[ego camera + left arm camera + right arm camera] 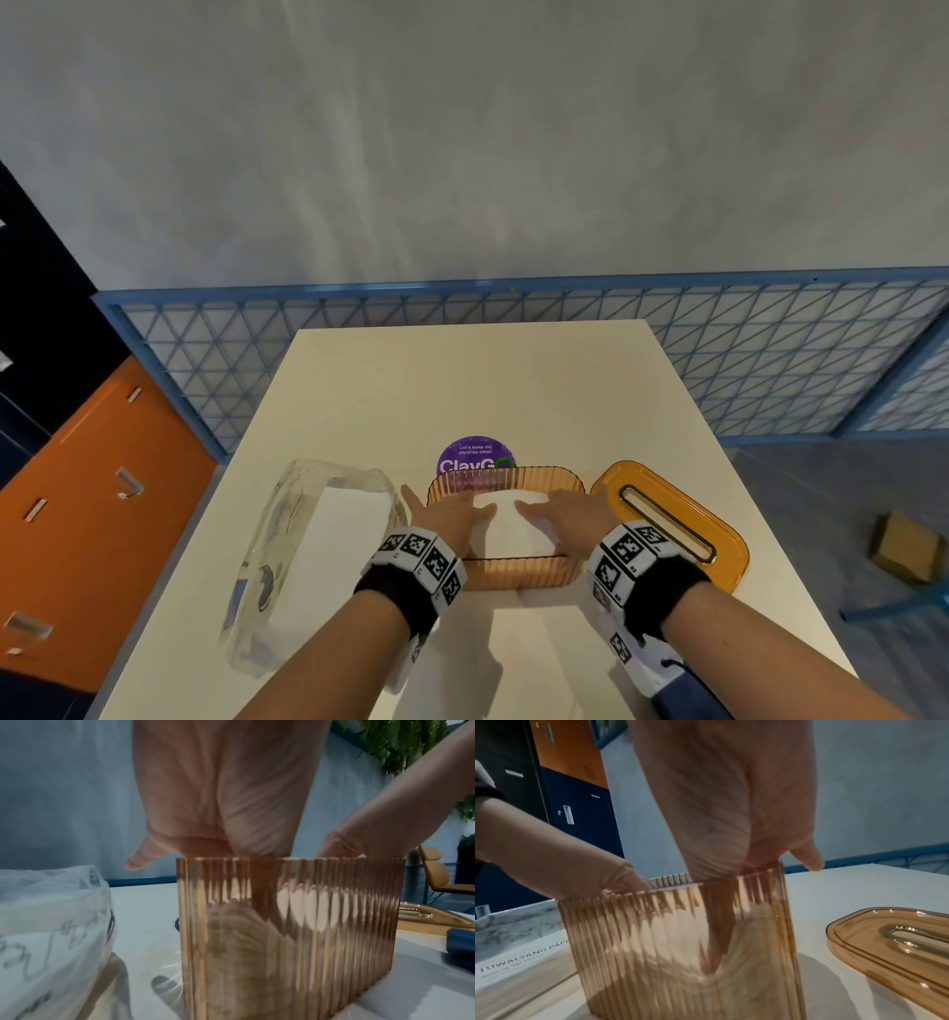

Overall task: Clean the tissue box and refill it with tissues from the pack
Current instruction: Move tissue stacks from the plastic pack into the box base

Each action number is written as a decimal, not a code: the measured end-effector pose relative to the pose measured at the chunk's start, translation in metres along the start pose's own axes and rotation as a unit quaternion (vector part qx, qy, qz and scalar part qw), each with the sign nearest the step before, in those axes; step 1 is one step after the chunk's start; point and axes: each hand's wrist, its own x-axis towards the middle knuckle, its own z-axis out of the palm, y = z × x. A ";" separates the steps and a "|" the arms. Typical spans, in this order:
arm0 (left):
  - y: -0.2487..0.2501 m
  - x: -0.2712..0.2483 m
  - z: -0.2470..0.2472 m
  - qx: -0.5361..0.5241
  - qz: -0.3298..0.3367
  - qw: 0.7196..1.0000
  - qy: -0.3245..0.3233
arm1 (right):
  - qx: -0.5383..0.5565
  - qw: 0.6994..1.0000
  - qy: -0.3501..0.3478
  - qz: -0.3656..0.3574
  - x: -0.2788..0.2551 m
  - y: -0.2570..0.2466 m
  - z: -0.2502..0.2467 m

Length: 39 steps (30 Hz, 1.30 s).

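Observation:
An amber ribbed tissue box (518, 578) stands without its lid on the white table (462, 380), with a stack of white tissues (513, 529) inside. My left hand (462, 514) and right hand (557, 514) press flat on the tissues from either side, fingers straight and reaching down into the box (308, 943). The left hand (218, 801) has its thumb outside the wall. Through the box wall (680, 953), the right hand (731, 811) shows its fingers deep among the tissues. A clear plastic tissue pack (308, 555) lies open on the left, white tissues still in it.
The amber lid (672, 524) with a gold slot lies right of the box. A purple round sticker (472, 455) sits behind the box. A dark blue thing (460, 949) lies on the table at the right. Blue mesh fencing (770, 360) stands behind, lockers (102, 514) on the left.

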 end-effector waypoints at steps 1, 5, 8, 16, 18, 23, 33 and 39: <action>0.000 0.002 0.001 -0.009 -0.001 1.000 -0.001 | 0.004 1.000 -0.001 0.001 0.002 -0.001 0.001; -0.002 0.004 0.004 -0.066 -0.003 0.998 -0.003 | 0.017 1.000 0.003 0.001 -0.002 -0.003 -0.002; 0.003 -0.005 -0.003 -0.085 -0.023 0.996 0.004 | -0.006 1.000 0.005 -0.008 -0.003 -0.003 -0.001; -0.023 -0.044 -0.014 -0.153 -0.053 0.956 0.246 | 0.077 0.962 0.262 0.015 -0.015 0.009 -0.001; -0.044 -0.050 -0.009 -0.188 -0.108 0.918 0.333 | 0.144 0.935 0.321 0.040 -0.014 0.016 0.006; -0.075 -0.050 0.025 -0.236 -0.262 0.918 0.184 | 0.337 0.914 0.191 0.122 -0.004 0.016 0.018; -0.067 -0.037 0.058 -0.176 -0.310 0.922 0.149 | 0.443 0.879 0.106 0.138 0.002 0.009 0.028; -0.072 -0.035 0.057 -0.186 -0.306 0.922 0.144 | 0.439 0.883 0.099 0.132 0.001 0.008 0.025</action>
